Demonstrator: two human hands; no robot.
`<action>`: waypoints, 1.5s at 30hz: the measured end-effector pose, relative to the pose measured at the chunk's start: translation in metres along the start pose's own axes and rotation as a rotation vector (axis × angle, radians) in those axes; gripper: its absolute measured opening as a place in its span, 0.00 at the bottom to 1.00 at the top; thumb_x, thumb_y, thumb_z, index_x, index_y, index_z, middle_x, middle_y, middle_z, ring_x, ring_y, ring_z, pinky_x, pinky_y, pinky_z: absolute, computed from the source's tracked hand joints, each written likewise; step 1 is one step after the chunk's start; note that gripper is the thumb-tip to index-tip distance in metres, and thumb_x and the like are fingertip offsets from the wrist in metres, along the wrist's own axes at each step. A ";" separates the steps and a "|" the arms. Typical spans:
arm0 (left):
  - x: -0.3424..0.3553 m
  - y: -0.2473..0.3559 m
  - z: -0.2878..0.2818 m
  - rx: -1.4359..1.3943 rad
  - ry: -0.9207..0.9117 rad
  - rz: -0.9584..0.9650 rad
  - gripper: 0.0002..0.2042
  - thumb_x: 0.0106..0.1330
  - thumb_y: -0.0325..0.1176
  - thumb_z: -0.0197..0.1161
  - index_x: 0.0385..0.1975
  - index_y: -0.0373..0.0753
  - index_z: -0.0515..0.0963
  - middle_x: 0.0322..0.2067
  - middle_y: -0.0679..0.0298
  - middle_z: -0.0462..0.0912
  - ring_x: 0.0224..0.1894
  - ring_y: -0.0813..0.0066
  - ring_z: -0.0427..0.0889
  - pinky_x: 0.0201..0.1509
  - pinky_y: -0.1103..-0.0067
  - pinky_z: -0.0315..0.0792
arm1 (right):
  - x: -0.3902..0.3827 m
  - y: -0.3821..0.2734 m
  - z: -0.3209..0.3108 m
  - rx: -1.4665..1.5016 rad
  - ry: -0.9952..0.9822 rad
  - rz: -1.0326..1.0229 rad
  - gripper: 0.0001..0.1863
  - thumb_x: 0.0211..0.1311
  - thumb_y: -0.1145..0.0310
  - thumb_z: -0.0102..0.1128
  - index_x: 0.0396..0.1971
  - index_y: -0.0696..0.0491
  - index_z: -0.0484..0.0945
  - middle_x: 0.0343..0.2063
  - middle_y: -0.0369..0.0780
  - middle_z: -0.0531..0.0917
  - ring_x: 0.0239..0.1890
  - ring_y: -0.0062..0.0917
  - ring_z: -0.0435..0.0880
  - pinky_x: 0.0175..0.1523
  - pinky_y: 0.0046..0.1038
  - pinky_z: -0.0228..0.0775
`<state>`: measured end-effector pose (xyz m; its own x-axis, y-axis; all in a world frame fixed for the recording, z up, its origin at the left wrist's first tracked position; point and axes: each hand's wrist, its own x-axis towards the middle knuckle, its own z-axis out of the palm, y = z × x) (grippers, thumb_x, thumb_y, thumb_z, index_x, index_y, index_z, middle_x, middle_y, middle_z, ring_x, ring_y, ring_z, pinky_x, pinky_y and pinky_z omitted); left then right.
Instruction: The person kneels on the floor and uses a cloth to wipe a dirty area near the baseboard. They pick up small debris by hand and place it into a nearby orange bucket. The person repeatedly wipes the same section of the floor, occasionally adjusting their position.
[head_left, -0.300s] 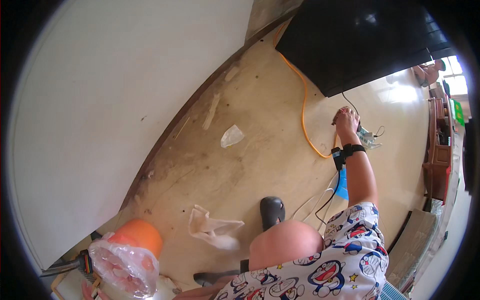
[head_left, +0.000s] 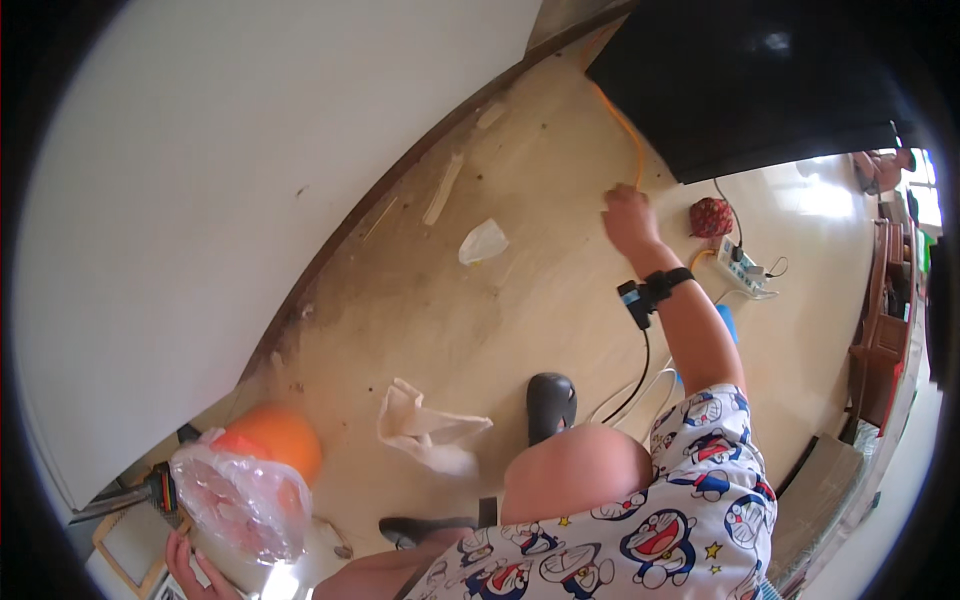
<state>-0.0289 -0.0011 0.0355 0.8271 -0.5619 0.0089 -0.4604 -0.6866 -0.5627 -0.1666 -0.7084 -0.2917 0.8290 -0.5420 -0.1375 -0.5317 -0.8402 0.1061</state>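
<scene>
My right hand [head_left: 632, 225] reaches over the floor at the upper middle, its fingers curled and smeared by motion. It meets or covers an orange cable [head_left: 628, 130]; I cannot tell whether it grips it. To the right sits a small round red patterned item [head_left: 711, 217], apart from the hand. Just beyond it lies a white power strip [head_left: 738, 265] with plugs in it. At the lower left edge shows my left hand [head_left: 195, 570], fingers spread and seemingly holding nothing. Beside it is an orange bin [head_left: 290, 440] with a clear plastic bag [head_left: 235, 500] over its mouth.
A black cabinet [head_left: 740, 90] stands at the top right, a white panel [head_left: 250, 180] at the left. On the floor lie a beige cloth [head_left: 430, 425] and a crumpled clear wrapper [head_left: 483, 242]. White cables [head_left: 655, 395] run by my shoe [head_left: 551, 405]. A person [head_left: 882, 172] is far right.
My right hand has moved left, off the red patterned item, to the orange cable. That item is now uncovered. My left hand shows more fully.
</scene>
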 end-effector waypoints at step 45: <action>0.013 0.100 0.002 -1.017 -0.228 -0.107 0.09 0.62 0.26 0.57 0.39 0.30 0.77 0.49 0.51 0.77 0.52 0.55 0.76 0.59 0.66 0.67 | -0.004 -0.171 0.047 0.569 -0.034 -0.175 0.13 0.57 0.72 0.57 0.43 0.49 0.76 0.43 0.44 0.74 0.46 0.44 0.78 0.46 0.42 0.73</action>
<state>-0.0633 -0.0758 -0.0224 0.8721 -0.4475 -0.1979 -0.3475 -0.8512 0.3933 -0.0873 -0.5637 -0.3560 0.9119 -0.3868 -0.1375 -0.4043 -0.7882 -0.4640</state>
